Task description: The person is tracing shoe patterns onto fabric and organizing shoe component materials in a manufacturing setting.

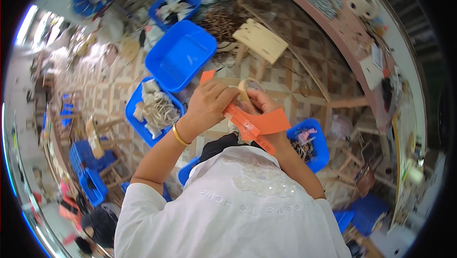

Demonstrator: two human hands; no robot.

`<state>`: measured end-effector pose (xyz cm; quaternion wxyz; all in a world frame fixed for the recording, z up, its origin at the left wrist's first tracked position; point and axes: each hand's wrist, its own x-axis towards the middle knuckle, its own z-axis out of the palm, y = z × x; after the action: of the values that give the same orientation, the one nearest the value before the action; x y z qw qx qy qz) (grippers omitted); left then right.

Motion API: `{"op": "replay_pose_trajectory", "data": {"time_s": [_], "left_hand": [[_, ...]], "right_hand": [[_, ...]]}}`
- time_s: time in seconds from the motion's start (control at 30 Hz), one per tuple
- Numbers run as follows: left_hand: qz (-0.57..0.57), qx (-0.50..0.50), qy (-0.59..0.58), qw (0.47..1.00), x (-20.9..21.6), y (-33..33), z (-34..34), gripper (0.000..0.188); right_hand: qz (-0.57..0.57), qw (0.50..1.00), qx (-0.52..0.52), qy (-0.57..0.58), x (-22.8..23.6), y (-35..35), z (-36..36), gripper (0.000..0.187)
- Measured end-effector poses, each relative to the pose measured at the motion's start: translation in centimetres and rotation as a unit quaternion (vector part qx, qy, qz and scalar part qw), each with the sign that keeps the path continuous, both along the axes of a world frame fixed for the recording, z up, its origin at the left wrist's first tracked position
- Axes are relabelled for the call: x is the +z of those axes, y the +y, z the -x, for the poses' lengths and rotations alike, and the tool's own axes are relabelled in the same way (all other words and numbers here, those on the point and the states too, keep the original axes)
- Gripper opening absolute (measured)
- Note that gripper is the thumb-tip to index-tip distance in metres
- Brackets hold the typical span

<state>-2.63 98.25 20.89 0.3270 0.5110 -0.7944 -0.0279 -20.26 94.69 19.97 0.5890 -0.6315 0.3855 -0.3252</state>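
Orange strips (271,121), flat and bendy-looking, cross one another in front of my chest, and a shiny clear patch lies over the crossing. My left hand (207,102) pinches one of them; an orange end sticks out above its knuckles. Close beside it, my right hand (267,103) is closed round a roll of pale tape (243,90), and the orange strips lie across its palm side. The strips hide part of the right fingers. Whether tape runs from the roll to the strips, I cannot tell.
Ahead are a blue tub (181,58) and a wooden stool (261,39). Another blue tub (132,110) with pale cord-like bundles stands left; a blue bin (322,151) of small parts stands right. A long curved worktable (350,44) runs along the right. A person (97,227) is at lower left.
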Motion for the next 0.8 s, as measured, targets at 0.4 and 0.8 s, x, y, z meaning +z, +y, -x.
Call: {"op": "replay_pose_trajectory", "data": {"time_s": [0.4,0.8], "left_hand": [[-0.054,-0.2,0.133,0.969,1.9,-10.4,4.8,0.021],[-0.02,-0.178,0.044,0.983,0.8,-19.9,14.4,0.023]], "right_hand": [[-0.215,0.96,-0.056,-0.172,-0.3,-5.8,4.7,0.033],[-0.039,0.939,-0.153,-0.306,-2.4,-15.8,12.7,0.019]]}}
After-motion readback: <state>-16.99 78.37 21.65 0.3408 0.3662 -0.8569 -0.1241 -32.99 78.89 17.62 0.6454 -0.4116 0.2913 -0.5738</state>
